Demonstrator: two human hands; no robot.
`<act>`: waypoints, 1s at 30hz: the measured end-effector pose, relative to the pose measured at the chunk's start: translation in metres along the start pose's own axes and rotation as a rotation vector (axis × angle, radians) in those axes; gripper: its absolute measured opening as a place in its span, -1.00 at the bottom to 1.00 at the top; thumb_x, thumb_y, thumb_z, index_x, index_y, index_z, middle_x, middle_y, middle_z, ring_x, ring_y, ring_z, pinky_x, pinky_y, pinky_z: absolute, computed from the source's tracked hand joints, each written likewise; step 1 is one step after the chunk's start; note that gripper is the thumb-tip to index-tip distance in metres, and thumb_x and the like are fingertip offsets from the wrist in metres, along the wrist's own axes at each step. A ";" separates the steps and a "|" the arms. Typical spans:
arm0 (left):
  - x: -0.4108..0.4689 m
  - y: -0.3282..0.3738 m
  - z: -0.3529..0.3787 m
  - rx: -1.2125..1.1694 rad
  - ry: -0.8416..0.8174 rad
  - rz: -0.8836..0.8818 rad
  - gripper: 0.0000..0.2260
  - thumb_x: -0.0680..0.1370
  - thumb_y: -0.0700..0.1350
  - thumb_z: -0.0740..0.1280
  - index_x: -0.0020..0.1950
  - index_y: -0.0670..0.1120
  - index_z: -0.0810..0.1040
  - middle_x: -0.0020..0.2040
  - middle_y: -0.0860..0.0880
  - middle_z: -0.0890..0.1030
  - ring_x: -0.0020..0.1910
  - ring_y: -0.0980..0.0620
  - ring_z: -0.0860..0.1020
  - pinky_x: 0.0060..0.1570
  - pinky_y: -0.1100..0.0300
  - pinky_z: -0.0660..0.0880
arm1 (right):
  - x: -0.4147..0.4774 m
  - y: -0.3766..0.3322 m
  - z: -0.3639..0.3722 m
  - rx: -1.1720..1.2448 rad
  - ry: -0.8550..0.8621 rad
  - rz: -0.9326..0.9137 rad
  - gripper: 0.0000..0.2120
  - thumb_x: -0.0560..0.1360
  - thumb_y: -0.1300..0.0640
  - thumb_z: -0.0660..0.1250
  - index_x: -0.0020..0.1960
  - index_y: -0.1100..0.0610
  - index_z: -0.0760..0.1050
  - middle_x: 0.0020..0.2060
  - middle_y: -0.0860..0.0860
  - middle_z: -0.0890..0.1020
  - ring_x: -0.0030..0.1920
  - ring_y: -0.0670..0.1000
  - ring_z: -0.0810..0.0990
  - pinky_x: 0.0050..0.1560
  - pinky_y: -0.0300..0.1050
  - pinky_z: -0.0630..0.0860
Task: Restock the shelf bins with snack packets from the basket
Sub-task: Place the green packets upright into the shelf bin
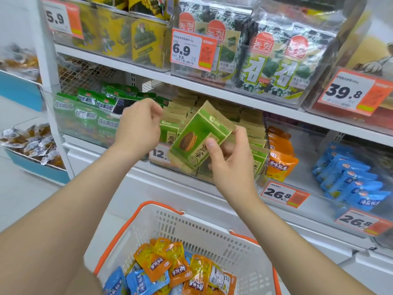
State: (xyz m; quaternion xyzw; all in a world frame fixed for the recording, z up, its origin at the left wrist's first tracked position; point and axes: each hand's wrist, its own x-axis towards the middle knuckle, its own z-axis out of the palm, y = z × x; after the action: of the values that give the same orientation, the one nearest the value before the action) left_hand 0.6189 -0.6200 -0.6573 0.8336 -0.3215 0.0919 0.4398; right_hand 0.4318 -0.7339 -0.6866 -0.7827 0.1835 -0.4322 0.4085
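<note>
My right hand (pixel 228 154) grips a green and gold snack packet (pixel 197 135) with a seed picture, tilted in front of a clear shelf bin (pixel 214 178) holding several matching packets. My left hand (pixel 139 124) hovers just left of the packet at the bin's top, fingers curled, holding nothing that I can see. Below, a white basket (pixel 212 235) with orange handles holds several orange packets (pixel 161 262) and blue packets (pixel 136 284).
A bin of green packets (pixel 89 116) sits left of the hands. To the right are bins of orange packets (pixel 280 158) and blue packets (pixel 350 184) with price tags. Seaweed packs (pixel 274 67) fill the shelf above. Blue trays (pixel 32 150) of small snacks stand far left.
</note>
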 end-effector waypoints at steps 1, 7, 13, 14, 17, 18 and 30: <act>0.007 -0.007 -0.001 0.068 0.009 0.028 -0.82 0.66 -0.22 0.32 0.19 -0.04 0.66 0.11 -0.03 0.68 0.13 -0.08 0.63 0.21 -0.09 0.57 | 0.005 -0.005 0.004 -0.005 0.015 -0.026 -0.76 0.63 0.02 0.40 0.22 -0.02 0.39 -0.12 -0.10 0.73 -0.19 -0.01 0.70 -0.16 0.21 0.63; 0.030 -0.025 -0.001 0.326 -0.074 0.172 -0.79 0.66 -0.10 0.38 0.25 0.12 0.70 0.19 -0.07 0.68 0.22 -0.28 0.51 0.19 -0.18 0.48 | 0.035 -0.014 0.034 -0.159 -0.017 -0.162 -0.75 0.61 0.10 0.42 0.18 -0.01 0.38 -0.19 -0.08 0.66 -0.24 -0.05 0.59 -0.18 0.01 0.51; 0.044 -0.034 -0.005 0.314 -0.074 0.218 -0.83 0.63 -0.09 0.42 0.07 0.16 0.75 -0.17 0.08 0.64 0.04 -0.14 0.46 0.16 -0.10 0.42 | 0.044 -0.011 0.050 -0.263 -0.072 -0.275 -0.75 0.60 0.15 0.43 0.10 0.05 0.35 -0.27 -0.03 0.64 -0.30 0.07 0.59 -0.24 0.09 0.54; 0.046 -0.036 -0.005 0.298 -0.068 0.224 -0.84 0.62 -0.10 0.43 0.04 0.17 0.76 -0.20 0.08 0.63 -0.01 -0.13 0.45 0.17 -0.11 0.45 | 0.044 -0.009 0.052 -0.278 -0.070 -0.299 -0.75 0.60 0.16 0.43 0.10 0.06 0.35 -0.25 -0.05 0.63 -0.30 0.07 0.60 -0.26 0.08 0.53; 0.050 -0.041 -0.003 0.247 -0.045 0.223 -0.81 0.58 -0.16 0.45 -0.03 0.14 0.77 -0.23 0.02 0.67 -0.08 -0.17 0.55 0.16 -0.12 0.51 | 0.045 -0.008 0.058 -0.380 -0.108 -0.373 -0.75 0.61 0.18 0.43 0.10 0.08 0.35 -0.24 -0.07 0.59 -0.32 0.06 0.54 -0.31 0.02 0.47; 0.052 -0.043 -0.003 0.228 -0.043 0.220 -0.79 0.58 -0.20 0.44 -0.04 0.12 0.78 -0.24 0.01 0.67 -0.12 -0.18 0.57 0.18 -0.13 0.52 | 0.045 -0.007 0.060 -0.454 -0.125 -0.407 -0.76 0.60 0.17 0.42 0.10 0.09 0.35 -0.25 -0.05 0.59 -0.33 0.09 0.52 -0.31 0.02 0.45; 0.059 -0.054 0.004 -0.023 -0.076 0.141 -0.71 0.61 -0.24 0.40 0.06 0.15 0.77 -0.12 0.14 0.74 -0.08 0.02 0.67 0.06 -0.02 0.63 | 0.104 -0.035 0.077 -0.966 -0.311 -0.323 -0.75 0.59 0.04 0.43 0.24 0.01 0.51 -0.10 -0.01 0.56 0.21 0.18 0.39 0.09 0.12 0.20</act>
State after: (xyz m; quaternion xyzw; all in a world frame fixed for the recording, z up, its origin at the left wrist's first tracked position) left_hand 0.6973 -0.6279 -0.6704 0.8065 -0.3970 0.0871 0.4293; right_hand 0.5511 -0.7421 -0.6263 -0.9547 0.1761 -0.2350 -0.0479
